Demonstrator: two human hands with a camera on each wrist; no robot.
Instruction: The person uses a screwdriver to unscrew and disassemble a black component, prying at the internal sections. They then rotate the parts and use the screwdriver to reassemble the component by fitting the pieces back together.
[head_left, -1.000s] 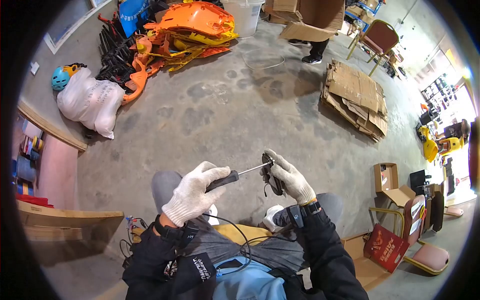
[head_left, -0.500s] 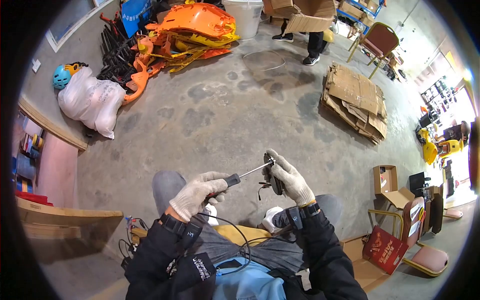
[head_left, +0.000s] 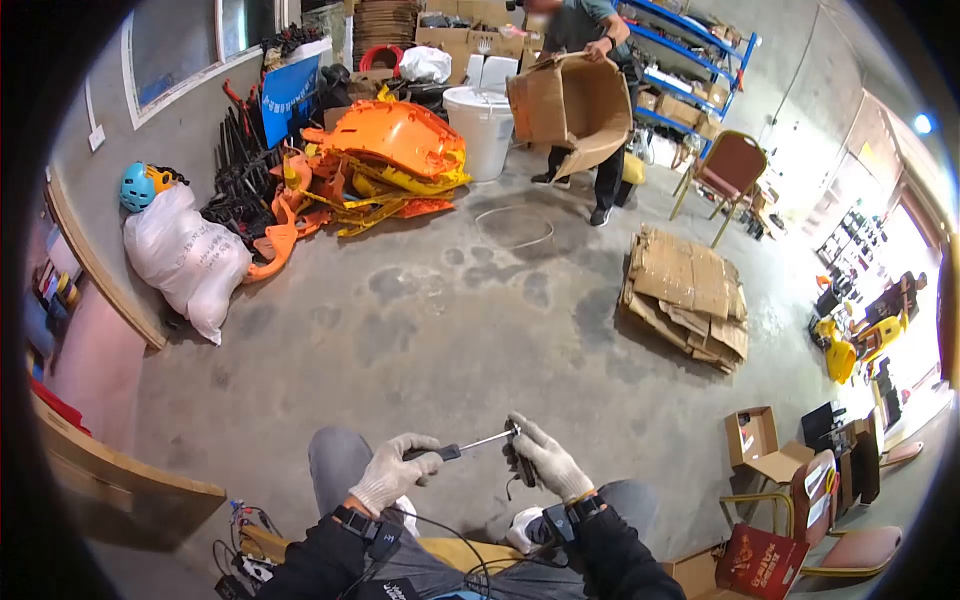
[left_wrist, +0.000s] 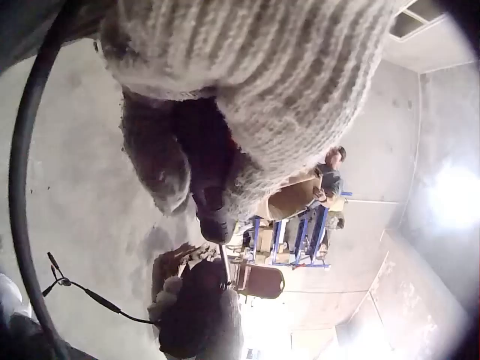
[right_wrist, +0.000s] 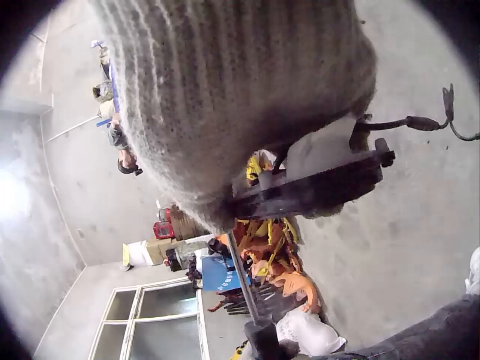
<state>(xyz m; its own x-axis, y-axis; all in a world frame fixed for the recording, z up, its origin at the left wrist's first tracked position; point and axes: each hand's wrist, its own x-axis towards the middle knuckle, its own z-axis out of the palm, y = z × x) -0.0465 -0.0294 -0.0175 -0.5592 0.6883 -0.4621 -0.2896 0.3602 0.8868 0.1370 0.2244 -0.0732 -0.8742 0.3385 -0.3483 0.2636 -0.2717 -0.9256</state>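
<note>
My gloved left hand grips a screwdriver by its dark handle, fingers curled round it. The metal shaft points across to the right, its tip at the end of a flat dark part. My gloved right hand holds that part between thumb and fingers. In the right wrist view the part shows a pale block on one side and a short black lead with a connector. The left wrist view shows the screwdriver's handle coming out between the glove's fingers. The glove hides where the tip meets the part.
A black cable hangs across the lap. Flattened cardboard lies on the floor ahead, and beyond it a person carries a cardboard box. Orange and yellow panels and a white sack lie left; a wooden edge is near left.
The head view has tilted up, so the hands sit lower and the person with the box shows more fully. My left fingers have shifted on the screwdriver handle; the tip stays at the part.
</note>
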